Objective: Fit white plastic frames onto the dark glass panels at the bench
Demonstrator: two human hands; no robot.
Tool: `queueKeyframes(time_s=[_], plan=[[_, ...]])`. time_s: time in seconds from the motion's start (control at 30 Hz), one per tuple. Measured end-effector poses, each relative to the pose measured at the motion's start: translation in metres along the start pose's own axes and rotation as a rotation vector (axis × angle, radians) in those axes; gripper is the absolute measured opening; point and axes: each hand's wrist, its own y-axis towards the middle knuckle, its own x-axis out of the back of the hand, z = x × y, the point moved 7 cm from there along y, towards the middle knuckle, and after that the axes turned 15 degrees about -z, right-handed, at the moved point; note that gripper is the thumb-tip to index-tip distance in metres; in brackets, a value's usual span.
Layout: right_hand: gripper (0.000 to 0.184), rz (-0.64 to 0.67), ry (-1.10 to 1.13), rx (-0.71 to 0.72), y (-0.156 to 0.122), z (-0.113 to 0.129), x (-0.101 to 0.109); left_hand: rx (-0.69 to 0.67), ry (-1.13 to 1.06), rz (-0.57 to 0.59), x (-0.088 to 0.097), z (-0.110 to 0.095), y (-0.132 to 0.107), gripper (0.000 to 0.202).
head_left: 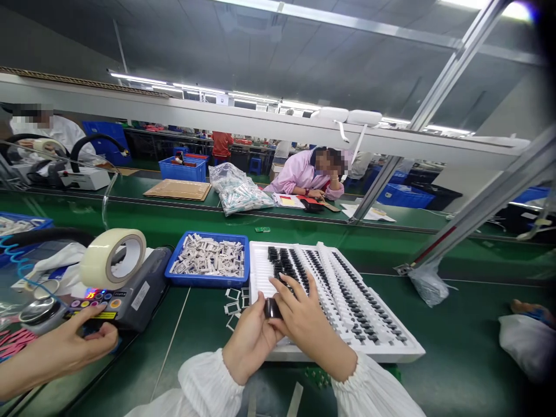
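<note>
My left hand (pixel 248 337) is closed on a small glossy black piece (pixel 273 308), with its thumb along one side. On the other side my right hand (pixel 306 318) grips the same piece low down near its thumb, while its upper fingers fan out. Both hands are over the near left part of a white foam tray (pixel 408 347), which holds rows of small black parts (pixel 347 289). My right fingers partly hide the tray's rows. Several small white frames (pixel 232 294) lie loose just left of the tray.
A blue bin (pixel 168 272) of white plastic parts stands left of the tray. Further left, another person's hand (pixel 82 341) touches a tape dispenser (pixel 143 295) bearing a tape roll (pixel 98 260). A green circuit board (pixel 262 230) lies behind. A metal post (pixel 452 231) rises at right.
</note>
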Motion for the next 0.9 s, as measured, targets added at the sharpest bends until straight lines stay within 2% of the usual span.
queueKeyframes(time_s=[0.23, 0.33, 0.5, 0.6, 0.7, 0.77, 0.83, 0.9], plan=[[0.037, -0.132, 0.08, 0.017, 0.002, 0.005, 0.002, -0.047, 0.127, 0.072, 0.001, 0.005, -0.004, 0.032], [0.033, -0.113, 0.158, 0.087, 0.001, 0.006, -0.001, -0.037, 0.155, 0.098, 0.007, 0.005, -0.004, 0.039], [0.035, -0.077, 0.252, 0.221, -0.004, 0.009, -0.002, 0.034, 0.226, 0.291, 0.014, 0.0, -0.022, 0.052], [0.042, -0.039, 0.36, 0.275, 0.005, 0.019, 0.0, 0.019, 0.24, 0.269, 0.032, -0.013, -0.031, 0.052], [0.046, -0.014, 0.534, 0.226, 0.039, 0.033, 0.009, 0.002, 0.272, 0.22, 0.058, -0.024, -0.042, 0.046], [0.036, -0.027, 0.683, 0.114, 0.077, 0.048, 0.015, 0.013, 0.295, 0.186, 0.079, -0.025, -0.051, 0.043], [0.025, 0.015, 0.847, 0.019, 0.123, 0.076, 0.012, 0.044, 0.318, 0.181, 0.099, -0.021, -0.061, 0.042], [0.021, 0.088, 0.978, -0.018, 0.169, 0.116, -0.001, 0.067, 0.368, 0.192, 0.117, -0.015, -0.071, 0.04]])
